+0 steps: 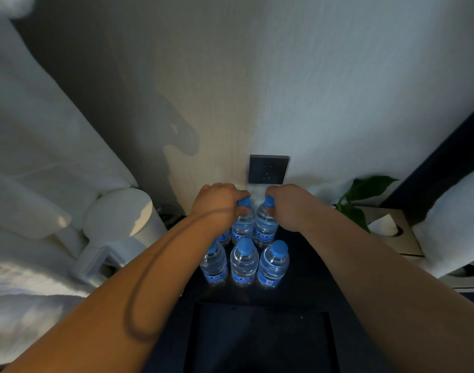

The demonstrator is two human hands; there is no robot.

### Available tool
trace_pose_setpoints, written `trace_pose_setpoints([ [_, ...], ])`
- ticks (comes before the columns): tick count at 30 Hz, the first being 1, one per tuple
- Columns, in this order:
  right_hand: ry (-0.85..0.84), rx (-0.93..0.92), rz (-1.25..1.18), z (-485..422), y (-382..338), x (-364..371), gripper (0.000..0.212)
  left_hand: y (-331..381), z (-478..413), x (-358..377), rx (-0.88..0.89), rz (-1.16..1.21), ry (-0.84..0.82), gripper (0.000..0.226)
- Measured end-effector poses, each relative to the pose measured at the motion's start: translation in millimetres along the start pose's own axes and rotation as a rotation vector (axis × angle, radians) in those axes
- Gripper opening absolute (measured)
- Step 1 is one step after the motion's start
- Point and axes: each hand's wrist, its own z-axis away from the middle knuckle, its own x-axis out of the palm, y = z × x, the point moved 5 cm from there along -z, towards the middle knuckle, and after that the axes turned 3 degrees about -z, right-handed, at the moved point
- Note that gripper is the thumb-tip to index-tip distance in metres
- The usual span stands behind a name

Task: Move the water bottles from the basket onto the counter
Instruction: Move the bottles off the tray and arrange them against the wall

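Several clear water bottles with blue caps and blue labels stand in two rows on the dark counter (305,254) by the wall. My left hand (217,203) grips the neck of a back-row bottle (242,224). My right hand (292,205) grips the neck of the back-row bottle (265,227) beside it. Both stand upright, touching each other. The front row holds three bottles: left (214,265), middle (244,262), right (273,265). Another bottle is partly hidden under my left wrist. A dark square basket (260,310) lies in front, nearest me; its inside looks dark.
A white kettle (122,222) stands left of the bottles. A dark wall socket (268,169) sits just behind them. A green plant (362,200) and a tissue box (392,230) stand to the right. White fabric (28,157) hangs at left.
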Motion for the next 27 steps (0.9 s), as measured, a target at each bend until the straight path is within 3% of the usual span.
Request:
trace_pose_setpoints([
  [13, -0.057, -0.030, 0.061, -3.9, -0.3, 4.9, 0.027, -0.3, 0.2, 1.5, 0.015, 0.001, 0.028, 0.038],
  [27, -0.045, -0.032, 0.028, 1.4, -1.5, 4.3, 0.028, 4.9, 3.7, -1.6, -0.043, 0.041, 0.088, 0.037],
])
